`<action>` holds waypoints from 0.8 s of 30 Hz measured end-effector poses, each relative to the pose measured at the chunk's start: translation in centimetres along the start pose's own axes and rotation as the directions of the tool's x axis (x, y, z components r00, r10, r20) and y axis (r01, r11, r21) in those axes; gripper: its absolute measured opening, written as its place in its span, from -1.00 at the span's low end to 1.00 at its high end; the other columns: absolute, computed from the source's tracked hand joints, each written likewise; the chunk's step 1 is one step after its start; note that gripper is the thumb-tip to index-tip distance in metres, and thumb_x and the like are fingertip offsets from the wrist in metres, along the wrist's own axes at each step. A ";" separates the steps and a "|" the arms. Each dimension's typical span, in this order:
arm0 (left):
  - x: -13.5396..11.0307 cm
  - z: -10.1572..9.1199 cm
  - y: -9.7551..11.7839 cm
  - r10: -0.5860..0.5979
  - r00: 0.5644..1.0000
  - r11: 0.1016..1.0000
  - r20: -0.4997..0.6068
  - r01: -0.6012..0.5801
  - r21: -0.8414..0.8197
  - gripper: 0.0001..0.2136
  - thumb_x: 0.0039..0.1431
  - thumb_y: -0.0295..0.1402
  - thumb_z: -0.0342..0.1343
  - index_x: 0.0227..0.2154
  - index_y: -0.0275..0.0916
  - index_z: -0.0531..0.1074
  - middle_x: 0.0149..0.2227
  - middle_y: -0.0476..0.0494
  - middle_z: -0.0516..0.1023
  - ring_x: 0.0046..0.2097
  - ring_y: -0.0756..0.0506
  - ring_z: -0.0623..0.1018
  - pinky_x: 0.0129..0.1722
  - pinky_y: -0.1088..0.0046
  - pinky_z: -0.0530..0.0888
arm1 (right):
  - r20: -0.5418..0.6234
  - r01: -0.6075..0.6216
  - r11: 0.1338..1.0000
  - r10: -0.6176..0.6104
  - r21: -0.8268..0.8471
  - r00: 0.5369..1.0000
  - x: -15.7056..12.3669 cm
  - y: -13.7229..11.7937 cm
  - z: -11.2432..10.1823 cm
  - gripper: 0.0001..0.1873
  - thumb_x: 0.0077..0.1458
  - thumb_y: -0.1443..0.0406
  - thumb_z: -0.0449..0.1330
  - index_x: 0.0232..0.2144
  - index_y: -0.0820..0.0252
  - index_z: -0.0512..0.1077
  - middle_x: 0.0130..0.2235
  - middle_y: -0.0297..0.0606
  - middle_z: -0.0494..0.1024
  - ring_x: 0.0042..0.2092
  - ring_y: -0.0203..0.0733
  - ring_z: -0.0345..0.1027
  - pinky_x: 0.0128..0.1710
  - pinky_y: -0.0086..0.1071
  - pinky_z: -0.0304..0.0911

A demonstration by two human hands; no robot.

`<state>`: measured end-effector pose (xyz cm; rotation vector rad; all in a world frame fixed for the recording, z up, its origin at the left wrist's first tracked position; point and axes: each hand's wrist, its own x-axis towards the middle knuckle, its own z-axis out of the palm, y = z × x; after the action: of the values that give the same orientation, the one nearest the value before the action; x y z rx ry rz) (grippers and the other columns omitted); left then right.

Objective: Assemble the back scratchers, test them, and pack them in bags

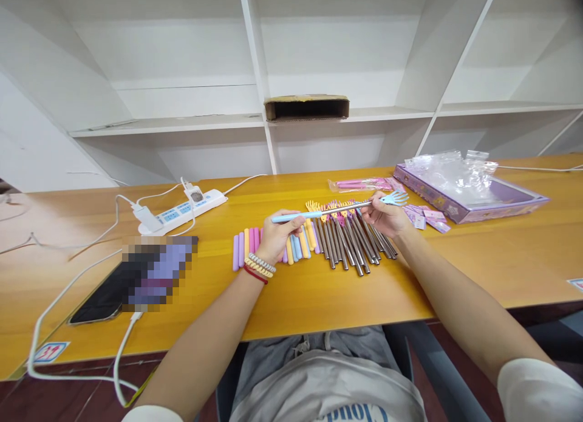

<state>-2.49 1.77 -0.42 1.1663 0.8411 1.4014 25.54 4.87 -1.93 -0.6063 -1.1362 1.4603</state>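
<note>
A back scratcher (337, 209) with a blue handle, metal rod and blue claw head is held level above the table between both hands. My left hand (279, 232) is closed around its blue handle. Near the claw end, my right hand (383, 215) grips the rod. Beneath lie several metal rods (350, 240) with yellow, pink and other coloured claw heads (313, 207), side by side. Loose handles (241, 250) in purple, yellow, pink and blue lie in a row under and beside my left hand, which hides some of them.
A purple box (473, 209) holding clear plastic bags (455, 173) stands at the right, with purple cards (430, 218) before it. Behind the rods lies a bagged pink item (359, 184). A power strip (182, 213), cables and a phone (104, 288) occupy the left; shelves (182, 124) rise behind.
</note>
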 end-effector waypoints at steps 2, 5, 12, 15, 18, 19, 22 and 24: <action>0.0 -0.1 -0.1 0.042 0.999 0.998 0.002 -0.042 0.036 -0.75 -0.20 -0.34 0.33 -0.41 -0.31 0.47 -0.59 -0.03 0.45 -0.54 0.03 0.43 -0.50 0.50 0.38 | -0.007 -0.001 1.000 0.001 0.010 1.000 0.0 0.0 0.1 -0.63 -0.17 0.15 0.33 -0.43 0.12 0.21 -0.47 -0.46 0.52 -0.47 -0.36 0.40 -0.57 -0.53 0.18; 0.0 -0.2 -0.3 0.100 0.995 0.991 0.006 -0.100 0.086 -0.76 -0.19 -0.33 0.32 -0.42 -0.31 0.47 -0.60 -0.03 0.45 -0.54 0.03 0.43 -0.50 0.49 0.38 | -0.014 -0.004 1.000 0.005 0.016 1.000 0.0 0.0 0.4 -0.62 -0.17 0.16 0.33 -0.43 0.13 0.20 -0.47 -0.45 0.51 -0.47 -0.34 0.40 -0.57 -0.52 0.17; 0.2 -0.4 -0.5 0.073 0.997 0.993 0.011 -0.073 0.094 -0.78 -0.19 -0.31 0.32 -0.46 -0.30 0.47 -0.60 -0.03 0.44 -0.53 0.03 0.43 -0.50 0.50 0.38 | -0.038 -0.011 1.000 0.010 -0.029 0.999 -0.3 -0.4 1.0 -0.55 -0.24 0.13 0.36 -0.46 0.14 0.17 -0.52 -0.46 0.48 -0.47 -0.32 0.40 -0.56 -0.51 0.16; 0.3 -0.6 -0.6 0.052 0.998 0.995 0.028 -0.054 0.086 -0.78 -0.20 -0.33 0.33 -0.46 -0.31 0.48 -0.59 -0.04 0.45 -0.53 0.03 0.43 -0.50 0.50 0.37 | -0.023 -0.014 0.999 0.013 -0.032 1.000 -0.4 -0.6 1.0 -0.56 -0.24 0.14 0.37 -0.45 0.13 0.18 -0.53 -0.47 0.47 -0.47 -0.31 0.40 -0.55 -0.50 0.17; 0.3 -0.6 -0.6 0.006 0.999 0.999 0.038 -0.008 0.045 -0.77 -0.22 -0.35 0.33 -0.45 -0.31 0.47 -0.58 -0.04 0.45 -0.53 0.04 0.43 -0.51 0.50 0.36 | -0.008 0.003 0.999 -0.003 -0.041 1.000 -0.4 -0.8 1.0 -0.56 -0.25 0.15 0.37 -0.45 0.12 0.18 -0.55 -0.48 0.46 -0.48 -0.28 0.40 -0.57 -0.50 0.14; 0.2 -0.5 -0.6 -0.014 0.999 1.000 0.039 0.013 0.024 -0.77 -0.23 -0.36 0.34 -0.46 -0.32 0.47 -0.59 -0.03 0.44 -0.53 0.04 0.42 -0.52 0.51 0.36 | -0.004 0.011 0.999 -0.011 -0.045 1.000 -0.4 -0.8 1.0 -0.56 -0.25 0.15 0.37 -0.44 0.12 0.18 -0.55 -0.48 0.46 -0.48 -0.28 0.41 -0.58 -0.50 0.14; 0.1 -0.2 -0.4 -0.072 0.996 0.996 0.043 0.074 -0.051 -0.77 -0.25 -0.38 0.34 -0.49 -0.32 0.45 -0.59 -0.01 0.43 -0.54 0.06 0.41 -0.53 0.53 0.35 | 0.000 0.018 0.999 -0.018 -0.049 1.000 -0.5 -0.9 1.2 -0.57 -0.23 0.15 0.36 -0.43 0.11 0.17 -0.54 -0.48 0.45 -0.47 -0.27 0.40 -0.58 -0.50 0.14; 0.0 -0.1 -0.3 -0.095 0.994 0.991 0.047 0.099 -0.090 -0.77 -0.26 -0.39 0.35 -0.50 -0.31 0.43 -0.58 0.00 0.43 -0.55 0.07 0.41 -0.52 0.53 0.35 | -0.009 0.009 0.998 -0.010 -0.055 1.000 -0.5 -0.9 1.3 -0.55 -0.24 0.14 0.36 -0.44 0.11 0.17 -0.55 -0.48 0.45 -0.48 -0.28 0.40 -0.59 -0.50 0.13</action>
<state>-2.48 1.83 -0.72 1.0672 0.7851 1.3178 24.94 3.91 -0.69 -0.6444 -1.1738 1.4210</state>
